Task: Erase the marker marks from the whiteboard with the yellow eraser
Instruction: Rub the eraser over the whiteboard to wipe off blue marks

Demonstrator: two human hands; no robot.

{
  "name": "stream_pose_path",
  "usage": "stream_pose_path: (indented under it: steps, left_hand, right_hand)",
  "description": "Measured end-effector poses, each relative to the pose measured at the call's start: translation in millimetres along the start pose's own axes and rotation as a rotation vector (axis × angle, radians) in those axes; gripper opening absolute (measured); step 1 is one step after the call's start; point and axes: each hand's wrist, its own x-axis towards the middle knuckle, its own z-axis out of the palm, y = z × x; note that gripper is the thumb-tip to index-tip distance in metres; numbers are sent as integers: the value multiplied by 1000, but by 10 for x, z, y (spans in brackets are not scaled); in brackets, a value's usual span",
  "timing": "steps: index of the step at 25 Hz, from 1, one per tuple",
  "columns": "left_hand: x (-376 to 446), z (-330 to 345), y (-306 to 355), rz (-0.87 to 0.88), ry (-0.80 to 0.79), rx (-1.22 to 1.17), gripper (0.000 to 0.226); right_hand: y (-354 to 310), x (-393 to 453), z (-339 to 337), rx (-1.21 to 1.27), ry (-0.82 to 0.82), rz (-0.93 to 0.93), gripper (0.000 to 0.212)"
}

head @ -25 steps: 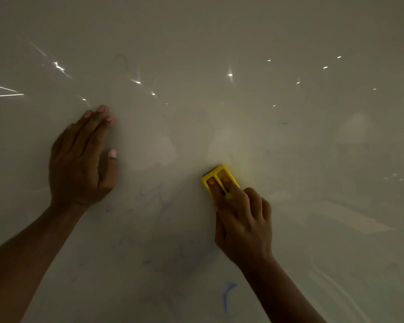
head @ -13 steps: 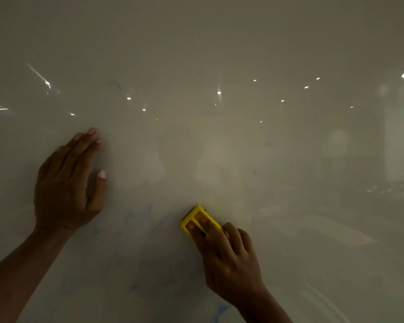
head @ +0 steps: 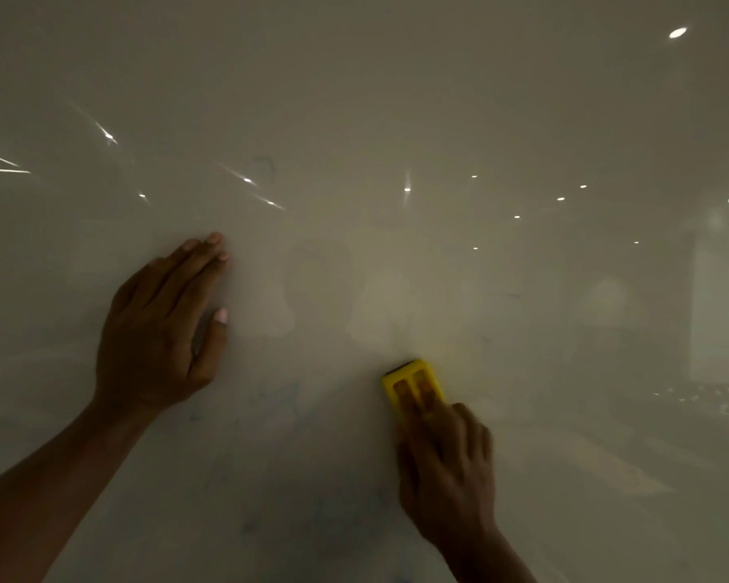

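Observation:
The whiteboard fills the whole view, glossy and dim. My right hand presses the yellow eraser flat against the board at lower centre-right, with two fingertips in the eraser's slots. My left hand lies flat on the board to the left, fingers together and straight, holding nothing. Faint bluish smudges of marker show on the board between and below the hands.
Reflections of ceiling lights and a room speckle the board's upper and right parts. A faint curved mark sits high above the hands.
The eraser and my right hand slid down-left, then back to the right and up. The blue stroke seen low on the board earlier is out of view now. My left hand stayed flat.

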Motion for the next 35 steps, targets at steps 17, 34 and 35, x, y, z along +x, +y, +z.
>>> stream_pose_path:
  steps: [17, 34, 35]
  left_hand:
    - [-41, -37, 45, -35, -60, 8, 57]
    - [-65, -66, 90, -61, -116, -25, 59]
    - [-72, -50, 77, -53, -108, -31, 59]
  right_hand:
    - [5, 135, -25, -69, -152, -420, 55]
    - [-147, -176, 26, -96, -14, -72, 63]
    - [-32, -237, 7, -102, -18, -74, 62]
